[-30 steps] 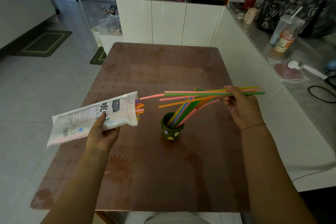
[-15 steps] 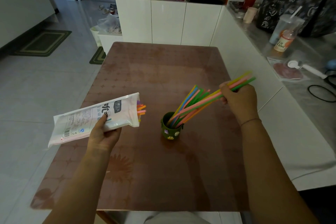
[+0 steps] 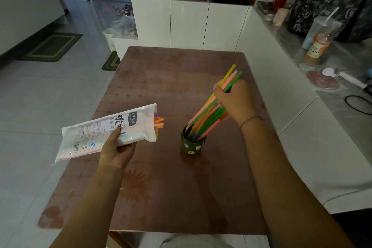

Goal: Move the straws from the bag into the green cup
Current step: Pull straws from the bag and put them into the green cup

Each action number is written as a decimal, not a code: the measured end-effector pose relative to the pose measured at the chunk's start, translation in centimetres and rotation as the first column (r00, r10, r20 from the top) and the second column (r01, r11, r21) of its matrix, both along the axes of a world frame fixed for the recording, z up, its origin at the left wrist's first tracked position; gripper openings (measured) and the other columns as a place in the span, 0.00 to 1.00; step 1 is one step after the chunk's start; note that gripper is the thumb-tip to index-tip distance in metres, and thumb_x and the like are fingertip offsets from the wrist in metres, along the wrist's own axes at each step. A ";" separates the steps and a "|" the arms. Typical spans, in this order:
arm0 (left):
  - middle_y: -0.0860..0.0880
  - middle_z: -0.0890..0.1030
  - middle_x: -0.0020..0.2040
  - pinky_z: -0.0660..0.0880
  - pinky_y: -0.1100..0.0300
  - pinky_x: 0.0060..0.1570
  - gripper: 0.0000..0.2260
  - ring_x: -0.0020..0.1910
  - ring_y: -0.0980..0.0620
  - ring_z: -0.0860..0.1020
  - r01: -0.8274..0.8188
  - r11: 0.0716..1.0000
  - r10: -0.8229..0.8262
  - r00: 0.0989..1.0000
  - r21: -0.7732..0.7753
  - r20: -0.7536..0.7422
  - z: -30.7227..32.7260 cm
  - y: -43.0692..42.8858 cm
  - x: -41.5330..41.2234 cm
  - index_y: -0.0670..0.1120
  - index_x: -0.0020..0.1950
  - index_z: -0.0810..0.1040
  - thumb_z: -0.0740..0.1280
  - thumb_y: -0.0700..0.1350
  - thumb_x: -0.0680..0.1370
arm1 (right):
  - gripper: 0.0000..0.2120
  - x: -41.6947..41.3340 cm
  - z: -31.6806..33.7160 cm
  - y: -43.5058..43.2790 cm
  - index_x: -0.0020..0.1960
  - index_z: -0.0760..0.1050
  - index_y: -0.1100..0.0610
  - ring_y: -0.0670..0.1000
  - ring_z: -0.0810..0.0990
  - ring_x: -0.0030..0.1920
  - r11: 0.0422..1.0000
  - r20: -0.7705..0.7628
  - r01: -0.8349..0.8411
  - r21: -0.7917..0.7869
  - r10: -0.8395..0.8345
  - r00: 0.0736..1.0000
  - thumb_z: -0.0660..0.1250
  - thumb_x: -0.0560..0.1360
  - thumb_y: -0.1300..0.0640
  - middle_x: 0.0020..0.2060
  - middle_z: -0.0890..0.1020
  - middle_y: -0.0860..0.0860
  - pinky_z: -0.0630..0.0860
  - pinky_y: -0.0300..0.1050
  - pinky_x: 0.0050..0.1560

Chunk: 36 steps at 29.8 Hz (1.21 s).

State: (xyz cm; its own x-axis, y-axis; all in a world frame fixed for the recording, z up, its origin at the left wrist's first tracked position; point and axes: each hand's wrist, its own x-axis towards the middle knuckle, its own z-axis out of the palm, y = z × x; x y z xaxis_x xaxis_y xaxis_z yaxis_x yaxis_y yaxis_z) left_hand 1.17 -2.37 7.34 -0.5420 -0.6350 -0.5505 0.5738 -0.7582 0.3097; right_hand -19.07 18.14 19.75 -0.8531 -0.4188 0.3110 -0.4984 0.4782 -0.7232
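A small green cup (image 3: pixel 192 144) with stickers stands near the middle of the brown table (image 3: pixel 165 197). Several coloured straws (image 3: pixel 205 116) lean out of it toward the upper right. My right hand (image 3: pixel 235 99) grips a bundle of yellow, pink and green straws whose lower ends reach into the cup. My left hand (image 3: pixel 116 147) holds a white plastic straw bag (image 3: pixel 104 131) sideways above the table's left edge. Orange and pink straw ends (image 3: pixel 159 122) stick out of its open mouth, which faces the cup.
A white counter (image 3: pixel 330 78) runs along the right with a lidded drink cup, a bottle, a dark bag and a cable. White cabinets (image 3: pixel 189 24) stand beyond the table's far edge. Tiled floor with green mats lies to the left.
My right hand swung the straw bundle from level to steeply tilted and lowered its ends into the cup. The left hand and bag stayed almost still.
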 end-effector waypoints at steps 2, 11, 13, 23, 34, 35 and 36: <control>0.46 0.83 0.57 0.82 0.46 0.44 0.20 0.54 0.47 0.82 -0.005 1.000 0.005 1.000 0.004 0.013 0.0 0.0 0.2 0.48 0.66 0.73 0.67 0.34 0.75 | 0.13 0.0 -0.2 -0.3 0.38 0.79 0.67 0.61 0.82 0.34 1.000 0.008 -0.020 0.015 0.020 1.000 0.66 0.74 0.57 0.33 0.82 0.66 0.80 0.56 0.39; 0.45 0.83 0.57 0.81 0.44 0.45 0.18 0.56 0.46 0.82 0.014 1.000 -0.014 1.000 0.005 -0.020 0.1 0.2 0.1 0.46 0.64 0.74 0.66 0.34 0.75 | 0.09 -0.6 -3.9 -0.1 0.39 0.80 0.60 0.60 0.82 0.35 0.995 0.245 -0.046 0.092 0.022 0.969 0.72 0.69 0.53 0.32 0.82 0.61 0.81 0.59 0.40; 0.45 0.84 0.55 0.81 0.45 0.46 0.17 0.56 0.46 0.82 0.022 1.000 -0.022 1.000 -0.009 -0.007 0.1 0.3 0.0 0.46 0.62 0.74 0.66 0.34 0.76 | 0.06 -0.6 -4.1 0.3 0.38 0.77 0.51 0.57 0.82 0.33 0.999 0.277 -0.021 0.024 0.013 0.961 0.74 0.67 0.52 0.31 0.81 0.54 0.82 0.56 0.38; 0.45 0.83 0.58 0.80 0.43 0.46 0.34 0.58 0.46 0.81 0.014 1.000 -0.014 0.999 0.001 -0.042 0.5 1.1 -0.2 0.47 0.65 0.73 0.74 0.30 0.61 | 0.05 -1.3 -4.7 1.4 0.41 0.77 0.53 0.46 0.80 0.29 0.974 0.230 0.091 -0.208 -0.042 0.972 0.67 0.73 0.63 0.32 0.80 0.50 0.81 0.47 0.36; 0.44 0.81 0.62 0.78 0.44 0.52 0.21 0.60 0.46 0.80 0.079 0.992 -0.082 0.996 -0.100 -0.029 1.2 2.4 -1.0 0.47 0.69 0.71 0.64 0.34 0.77 | 0.05 3.5 -2.5 0.9 0.48 0.79 0.56 0.42 0.73 0.37 0.968 -0.058 0.080 -0.236 -0.096 0.994 0.68 0.72 0.60 0.45 0.76 0.47 0.67 0.24 0.40; 0.45 0.81 0.61 0.78 0.45 0.52 0.20 0.60 0.46 0.80 0.089 0.988 -0.095 0.995 -0.129 -0.038 1.5 2.6 -1.1 0.47 0.68 0.72 0.64 0.34 0.77 | 0.05 4.5 -2.9 0.4 0.48 0.79 0.55 0.44 0.75 0.39 0.967 -0.024 0.021 -0.252 -0.028 0.999 0.68 0.72 0.59 0.43 0.78 0.47 0.68 0.27 0.41; 0.45 0.82 0.60 0.78 0.46 0.53 0.19 0.60 0.47 0.80 0.096 0.984 -0.103 0.994 -0.149 -0.042 1.6 2.7 -1.3 0.47 0.66 0.73 0.63 0.34 0.77 | 0.06 5.7 -3.6 -0.2 0.49 0.79 0.54 0.46 0.76 0.41 0.970 0.063 -0.045 -0.240 0.062 0.996 0.68 0.72 0.57 0.43 0.80 0.48 0.70 0.31 0.42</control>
